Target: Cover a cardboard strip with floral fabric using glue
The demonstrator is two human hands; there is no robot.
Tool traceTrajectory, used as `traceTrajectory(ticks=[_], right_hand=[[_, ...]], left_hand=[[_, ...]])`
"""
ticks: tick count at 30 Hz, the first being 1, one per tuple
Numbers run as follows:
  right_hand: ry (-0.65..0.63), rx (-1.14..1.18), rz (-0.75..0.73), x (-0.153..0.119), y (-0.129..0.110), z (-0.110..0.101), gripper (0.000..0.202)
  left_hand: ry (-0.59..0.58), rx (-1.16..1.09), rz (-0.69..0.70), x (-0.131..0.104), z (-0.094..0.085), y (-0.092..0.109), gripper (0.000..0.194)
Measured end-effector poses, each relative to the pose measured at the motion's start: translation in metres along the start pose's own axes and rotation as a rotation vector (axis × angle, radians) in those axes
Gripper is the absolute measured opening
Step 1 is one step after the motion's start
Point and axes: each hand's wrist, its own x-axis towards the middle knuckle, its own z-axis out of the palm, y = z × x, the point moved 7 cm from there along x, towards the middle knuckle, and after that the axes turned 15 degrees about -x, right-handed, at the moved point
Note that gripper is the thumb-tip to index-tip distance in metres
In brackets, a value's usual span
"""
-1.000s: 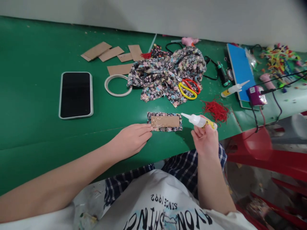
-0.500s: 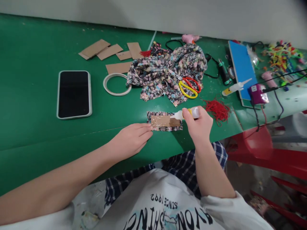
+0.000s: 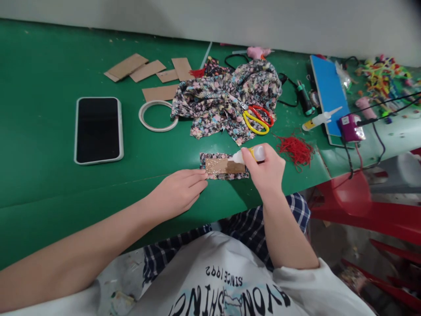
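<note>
A small brown cardboard strip [image 3: 217, 166] lies on a slightly larger piece of floral fabric [image 3: 226, 177] near the table's front edge. Shiny clear glue dots cover the strip's left part. My right hand [image 3: 268, 169] grips a white glue bottle [image 3: 257, 153] with a yellow label, tilted so its nozzle points left and down over the strip. Whether the tip touches the cardboard I cannot tell. With fingers stretched out flat, my left hand [image 3: 184, 188] rests its fingertips on the left end of the strip and fabric.
Behind lie crumpled floral cloth [image 3: 226, 96], scissors [image 3: 258, 120], a tape roll [image 3: 141, 116] and cardboard pieces [image 3: 128, 66]. A tablet-like device [image 3: 98, 130] is at left. To the right are red threads [image 3: 296, 151], a second glue bottle [image 3: 317, 121], a blue board [image 3: 325, 92] and a purple corded box [image 3: 351, 128].
My right hand has moved the glue bottle a little to the left along the strip. My left hand stays in place on the strip's end, and the whole view has shifted slightly.
</note>
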Motion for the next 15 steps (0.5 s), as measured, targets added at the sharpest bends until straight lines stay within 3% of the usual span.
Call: traceTrajectory(ticks=[5,11,15], right_hand=[[0.092,-0.089,0.091,0.004,0.022,-0.011,0.036],[0.033,-0.028,0.010,0.000,-0.006,0.000,0.033],[0.048,-0.046,0.025,0.001,0.002,-0.003,0.034]], left_hand=[[0.000,0.000,-0.003,0.000,0.000,-0.001,0.020],[0.002,-0.008,0.004,0.000,0.000,0.000,0.020],[0.004,-0.006,0.002,-0.001,0.001,-0.001,0.019]])
